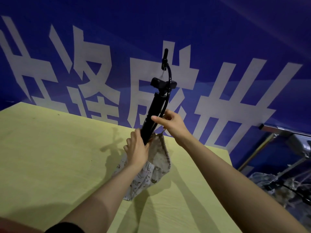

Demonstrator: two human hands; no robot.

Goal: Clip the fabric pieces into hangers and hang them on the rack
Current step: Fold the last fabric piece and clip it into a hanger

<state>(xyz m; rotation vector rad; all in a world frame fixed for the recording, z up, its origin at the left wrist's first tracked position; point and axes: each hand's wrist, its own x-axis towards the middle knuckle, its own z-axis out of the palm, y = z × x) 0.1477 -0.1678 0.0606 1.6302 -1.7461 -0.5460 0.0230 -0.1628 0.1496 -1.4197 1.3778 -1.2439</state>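
Hands (137, 148) (170, 122) grip black hanger (152, 113) above floral fabric (144, 175)

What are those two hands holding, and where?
Left hand grips the black clip hanger's lower end with the floral fabric piece; right hand pinches mid-bar.

Matt black plastic hanger (151, 113); soft printed cloth (148, 172), beige patch rough-woven. Matt yellow-green table (50, 148), smooth. Glossy metal rack (286, 132) at three o'clock. Matt blue banner (117, 31).
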